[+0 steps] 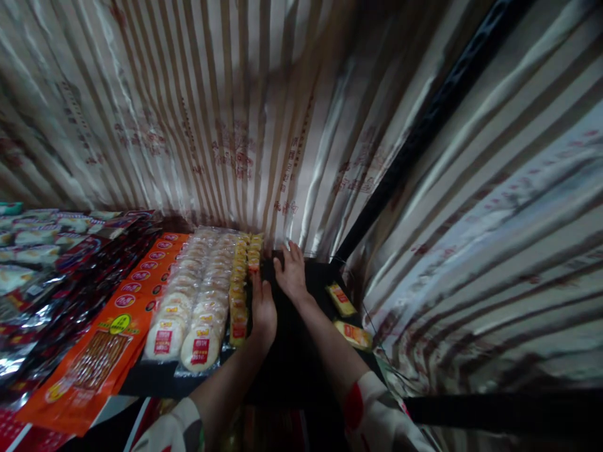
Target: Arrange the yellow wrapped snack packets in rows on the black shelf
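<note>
My left hand (262, 309) lies with fingers stretched flat on the dark shelf (292, 351), its edge pressed against a row of small yellow snack packs (240, 295). My right hand (291, 271) rests just beyond it, fingers spread and pointing toward the shelf's back corner, holding nothing. Left of the yellow row stand two rows of clear packs of round pale cakes (198, 295) with red labels. Two loose yellow packs (342, 300) lie on the shelf to the right of my right forearm.
Orange sausage packs (110, 333) lie left of the cakes, with dark red and silver bags (42, 276) further left. Striped shiny foil sheeting (226, 113) covers the wall behind and to the right. A black bar (424, 132) runs diagonally up from the corner.
</note>
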Action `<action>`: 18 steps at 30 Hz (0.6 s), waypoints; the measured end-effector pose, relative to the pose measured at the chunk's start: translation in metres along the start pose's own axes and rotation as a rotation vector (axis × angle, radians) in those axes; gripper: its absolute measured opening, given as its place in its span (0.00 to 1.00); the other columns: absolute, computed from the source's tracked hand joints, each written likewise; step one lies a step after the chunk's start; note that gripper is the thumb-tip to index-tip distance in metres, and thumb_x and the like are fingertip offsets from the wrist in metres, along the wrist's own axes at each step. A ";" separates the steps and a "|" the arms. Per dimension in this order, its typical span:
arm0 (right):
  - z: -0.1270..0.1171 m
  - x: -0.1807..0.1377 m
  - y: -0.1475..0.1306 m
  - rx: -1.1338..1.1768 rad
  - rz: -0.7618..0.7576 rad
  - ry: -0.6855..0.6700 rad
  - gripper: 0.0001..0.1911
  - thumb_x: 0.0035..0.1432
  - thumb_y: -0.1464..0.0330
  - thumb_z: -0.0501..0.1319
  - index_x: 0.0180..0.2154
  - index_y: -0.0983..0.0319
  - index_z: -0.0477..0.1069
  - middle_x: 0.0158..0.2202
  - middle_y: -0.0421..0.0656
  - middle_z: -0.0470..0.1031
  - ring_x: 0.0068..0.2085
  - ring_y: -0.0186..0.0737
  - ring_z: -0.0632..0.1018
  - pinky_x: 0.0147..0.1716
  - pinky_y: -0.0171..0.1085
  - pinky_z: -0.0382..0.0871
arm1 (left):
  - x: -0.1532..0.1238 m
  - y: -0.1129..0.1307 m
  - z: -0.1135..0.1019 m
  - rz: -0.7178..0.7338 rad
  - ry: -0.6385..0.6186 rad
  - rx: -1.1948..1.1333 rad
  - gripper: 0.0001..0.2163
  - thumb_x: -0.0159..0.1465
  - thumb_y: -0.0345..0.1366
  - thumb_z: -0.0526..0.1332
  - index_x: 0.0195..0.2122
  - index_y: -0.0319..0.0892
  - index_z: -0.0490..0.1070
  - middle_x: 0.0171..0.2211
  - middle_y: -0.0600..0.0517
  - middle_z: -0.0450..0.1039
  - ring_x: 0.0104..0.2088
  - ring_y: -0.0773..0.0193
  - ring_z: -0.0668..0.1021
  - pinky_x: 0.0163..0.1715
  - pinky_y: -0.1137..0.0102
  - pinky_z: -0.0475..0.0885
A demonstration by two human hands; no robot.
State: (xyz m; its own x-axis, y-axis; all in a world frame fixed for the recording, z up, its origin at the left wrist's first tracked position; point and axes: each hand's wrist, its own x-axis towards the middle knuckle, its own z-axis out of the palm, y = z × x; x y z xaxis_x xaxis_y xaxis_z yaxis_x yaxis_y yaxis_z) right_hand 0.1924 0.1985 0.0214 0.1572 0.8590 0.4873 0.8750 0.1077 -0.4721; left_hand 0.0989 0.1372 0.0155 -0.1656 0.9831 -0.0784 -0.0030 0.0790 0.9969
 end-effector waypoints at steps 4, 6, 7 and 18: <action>-0.057 -0.021 0.032 -0.250 0.096 -0.121 0.18 0.57 0.69 0.51 0.47 0.63 0.70 0.52 0.51 0.68 0.57 0.51 0.62 0.53 0.50 0.57 | -0.025 0.004 0.009 -0.103 -0.099 0.123 0.21 0.63 0.34 0.49 0.57 0.36 0.57 0.61 0.43 0.56 0.61 0.61 0.58 0.61 0.67 0.50; -0.082 -0.030 0.044 -0.353 0.167 -0.232 0.16 0.57 0.69 0.52 0.46 0.62 0.71 0.48 0.51 0.72 0.52 0.50 0.68 0.49 0.47 0.61 | -0.042 0.006 0.016 -0.144 -0.154 0.179 0.22 0.61 0.31 0.51 0.57 0.33 0.57 0.59 0.40 0.59 0.59 0.59 0.63 0.59 0.66 0.55; -0.092 -0.035 0.048 -0.399 0.205 -0.286 0.16 0.57 0.69 0.53 0.45 0.62 0.71 0.46 0.52 0.73 0.49 0.50 0.70 0.47 0.46 0.63 | -0.050 0.008 0.020 -0.165 -0.182 0.199 0.23 0.60 0.30 0.52 0.58 0.31 0.56 0.58 0.38 0.59 0.57 0.58 0.66 0.58 0.66 0.57; -0.111 -0.059 0.046 -0.504 0.329 -0.470 0.23 0.57 0.74 0.50 0.54 0.58 0.63 0.45 0.51 0.72 0.45 0.47 0.74 0.39 0.40 0.66 | -0.092 0.001 0.005 -0.256 -0.277 0.139 0.17 0.55 0.26 0.55 0.47 0.40 0.68 0.47 0.44 0.71 0.44 0.62 0.76 0.46 0.71 0.69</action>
State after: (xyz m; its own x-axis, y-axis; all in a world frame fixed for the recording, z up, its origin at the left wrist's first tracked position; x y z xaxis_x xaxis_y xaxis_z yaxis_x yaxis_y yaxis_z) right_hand 0.2746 0.0977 0.0523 0.3334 0.9420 -0.0376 0.9376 -0.3355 -0.0918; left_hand 0.1187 0.0477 0.0240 0.0952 0.9347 -0.3424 0.1270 0.3298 0.9355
